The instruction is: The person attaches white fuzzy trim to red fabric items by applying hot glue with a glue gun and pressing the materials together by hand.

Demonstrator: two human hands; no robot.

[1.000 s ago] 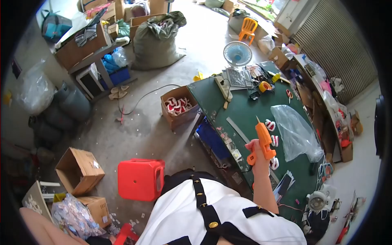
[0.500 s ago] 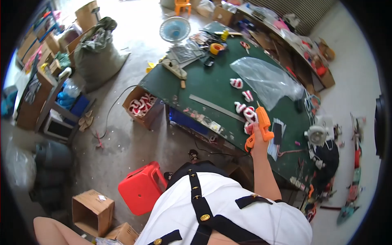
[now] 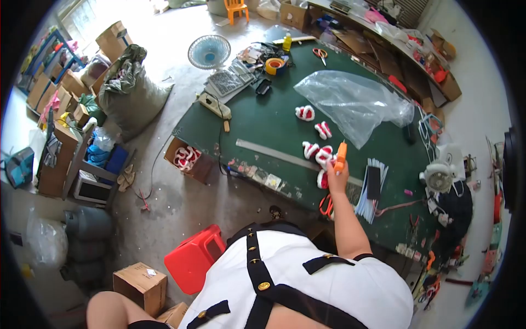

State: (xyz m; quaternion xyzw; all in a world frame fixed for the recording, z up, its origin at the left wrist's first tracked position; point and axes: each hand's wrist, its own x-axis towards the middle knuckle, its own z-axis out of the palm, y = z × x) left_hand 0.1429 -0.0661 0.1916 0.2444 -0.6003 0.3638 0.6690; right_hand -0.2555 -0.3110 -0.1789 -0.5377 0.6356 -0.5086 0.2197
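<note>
1. Our right hand [image 3: 337,176] is closed around an orange glue gun [image 3: 341,157], its fingers wrapped on the grip; we hold it over the green surface [image 3: 263,118], nozzle pointing away from us.
2. Our left hand is out of view, so we cannot tell how its fingers stand.
3. Right beside the gun we have red-and-white fuzzy pieces [image 3: 325,155], some bunched near our fingers and two lying farther off, toward the clear plastic bag [image 3: 356,104].
4. Orange-red loops [image 3: 326,205] show beside our wrist, near the surface's edge.
5. To the left of our hand a long flat ruler [image 3: 274,152] lies at a slant; to the right, a dark flat rectangle [image 3: 373,182] rests on pale strips [image 3: 364,204].
6. Toward the far end we see scissors [image 3: 320,54], a roll of yellow tape [image 3: 275,66], a yellow bottle [image 3: 287,42] and a white power strip [image 3: 213,106].
7. On the floor beside the surface, a cardboard box [image 3: 200,169] holds more red-and-white pieces [image 3: 186,157], and a red stool [image 3: 194,259] is to the left of our body.
</note>
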